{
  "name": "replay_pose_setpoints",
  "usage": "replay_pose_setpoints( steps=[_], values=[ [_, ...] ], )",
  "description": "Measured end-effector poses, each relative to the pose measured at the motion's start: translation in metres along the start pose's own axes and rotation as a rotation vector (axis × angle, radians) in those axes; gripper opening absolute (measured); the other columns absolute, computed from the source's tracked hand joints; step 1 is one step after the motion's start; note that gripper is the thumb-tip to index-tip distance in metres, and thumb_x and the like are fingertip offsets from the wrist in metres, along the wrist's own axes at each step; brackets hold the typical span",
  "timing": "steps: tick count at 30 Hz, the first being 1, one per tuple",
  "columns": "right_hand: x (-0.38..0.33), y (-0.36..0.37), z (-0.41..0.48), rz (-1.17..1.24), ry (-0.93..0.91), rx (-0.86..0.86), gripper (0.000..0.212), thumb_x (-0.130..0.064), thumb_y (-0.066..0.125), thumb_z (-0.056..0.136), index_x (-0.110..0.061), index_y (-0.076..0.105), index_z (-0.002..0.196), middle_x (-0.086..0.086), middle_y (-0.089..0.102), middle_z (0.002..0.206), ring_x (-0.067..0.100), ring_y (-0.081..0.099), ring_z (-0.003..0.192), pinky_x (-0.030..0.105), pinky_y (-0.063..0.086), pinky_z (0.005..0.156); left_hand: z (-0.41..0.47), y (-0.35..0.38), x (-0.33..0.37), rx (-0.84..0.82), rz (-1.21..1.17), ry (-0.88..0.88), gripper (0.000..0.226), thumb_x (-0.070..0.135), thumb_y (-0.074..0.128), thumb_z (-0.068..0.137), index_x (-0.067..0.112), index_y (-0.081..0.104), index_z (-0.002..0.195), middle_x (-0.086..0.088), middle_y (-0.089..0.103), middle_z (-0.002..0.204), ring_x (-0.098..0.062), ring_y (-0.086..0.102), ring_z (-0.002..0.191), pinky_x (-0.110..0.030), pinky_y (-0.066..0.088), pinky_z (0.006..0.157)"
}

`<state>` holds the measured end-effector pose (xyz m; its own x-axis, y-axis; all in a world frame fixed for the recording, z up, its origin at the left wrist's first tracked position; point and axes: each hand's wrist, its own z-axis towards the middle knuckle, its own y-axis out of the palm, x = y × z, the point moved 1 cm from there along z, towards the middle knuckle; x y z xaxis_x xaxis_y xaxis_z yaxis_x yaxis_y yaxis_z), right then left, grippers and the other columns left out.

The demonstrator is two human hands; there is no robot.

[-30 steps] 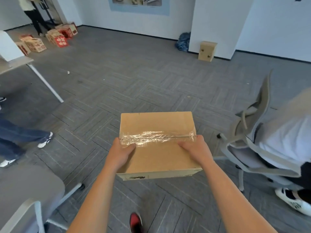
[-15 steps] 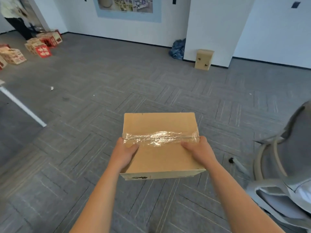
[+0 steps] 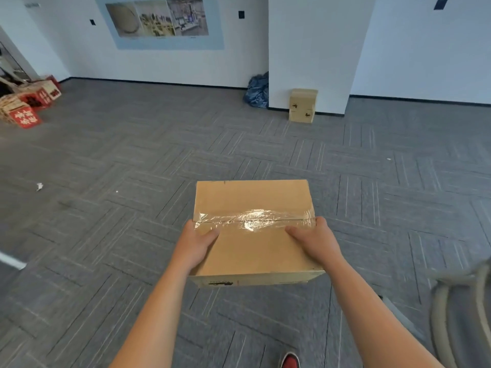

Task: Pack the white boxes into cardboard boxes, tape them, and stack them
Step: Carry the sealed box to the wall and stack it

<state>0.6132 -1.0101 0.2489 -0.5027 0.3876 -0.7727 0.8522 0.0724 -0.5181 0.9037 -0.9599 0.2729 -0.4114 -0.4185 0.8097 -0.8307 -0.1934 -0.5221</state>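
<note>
A closed brown cardboard box (image 3: 255,245) hangs in front of me above the carpet, its top seam covered by a crinkled strip of clear tape (image 3: 255,221). My left hand (image 3: 195,244) grips its left side, thumb lying on the top. My right hand (image 3: 314,241) grips the right side the same way. The fingers under the box are hidden. Far ahead, a stack of two small cardboard boxes (image 3: 303,105) stands against a white pillar.
Grey carpet floor stretches ahead. Red and tan printed cartons (image 3: 25,110) sit at the far left. A dark blue bag (image 3: 257,90) lies beside the pillar. A grey office chair (image 3: 462,309) is close at my right. My red shoe (image 3: 290,361) shows below.
I have walked forward and turned right with the box held the same way. The pillar and stacked boxes are nearer; the seated person, table and chair have slid out of view.
</note>
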Motion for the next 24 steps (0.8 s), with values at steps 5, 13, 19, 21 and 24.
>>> replay_pose_setpoints(
  steps=[5, 13, 19, 21, 24],
  values=[
    [-0.060, -0.020, 0.101, -0.021, -0.017, 0.002, 0.079, -0.062, 0.074, 0.074, -0.018, 0.040, 0.130, 0.001, 0.061, 0.115, 0.024, 0.061, 0.096, 0.045, 0.053, 0.083, 0.094, 0.015, 0.058, 0.005, -0.013, 0.005, 0.043, 0.041, 0.070, 0.087, 0.025, 0.048, 0.120, 0.003, 0.063, 0.121, -0.022, 0.060, 0.110, -0.037, 0.046, 0.092],
    [-0.143, -0.009, 0.262, -0.044, -0.030, 0.052, 0.078, -0.060, 0.074, 0.076, -0.016, 0.040, 0.131, -0.002, 0.059, 0.108, 0.022, 0.061, 0.093, 0.040, 0.050, 0.076, 0.279, 0.036, 0.113, -0.020, -0.074, 0.025, 0.047, 0.039, 0.071, 0.086, 0.024, 0.049, 0.125, 0.004, 0.063, 0.118, -0.020, 0.060, 0.107, -0.036, 0.046, 0.089],
    [-0.209, 0.020, 0.390, -0.008, 0.024, 0.116, 0.079, -0.060, 0.075, 0.074, -0.017, 0.041, 0.130, -0.002, 0.062, 0.110, 0.022, 0.062, 0.094, 0.043, 0.053, 0.082, 0.442, 0.038, 0.157, -0.098, -0.037, 0.058, 0.045, 0.041, 0.070, 0.088, 0.024, 0.047, 0.123, 0.004, 0.061, 0.119, -0.020, 0.058, 0.109, -0.036, 0.045, 0.089],
    [-0.231, 0.021, 0.428, 0.017, 0.055, 0.146, 0.081, -0.061, 0.075, 0.073, -0.017, 0.040, 0.132, -0.002, 0.063, 0.111, 0.022, 0.063, 0.094, 0.043, 0.054, 0.081, 0.496, 0.041, 0.181, -0.129, -0.015, 0.081, 0.049, 0.042, 0.071, 0.086, 0.023, 0.049, 0.125, 0.004, 0.061, 0.118, -0.020, 0.059, 0.108, -0.036, 0.045, 0.087],
    [-0.255, 0.014, 0.479, 0.045, 0.088, 0.191, 0.081, -0.062, 0.075, 0.071, -0.018, 0.041, 0.130, -0.001, 0.064, 0.113, 0.022, 0.063, 0.095, 0.043, 0.054, 0.081, 0.562, 0.053, 0.214, -0.164, 0.018, 0.103, 0.049, 0.042, 0.073, 0.085, 0.023, 0.050, 0.123, 0.003, 0.063, 0.118, -0.021, 0.060, 0.107, -0.038, 0.047, 0.089]
  ],
)
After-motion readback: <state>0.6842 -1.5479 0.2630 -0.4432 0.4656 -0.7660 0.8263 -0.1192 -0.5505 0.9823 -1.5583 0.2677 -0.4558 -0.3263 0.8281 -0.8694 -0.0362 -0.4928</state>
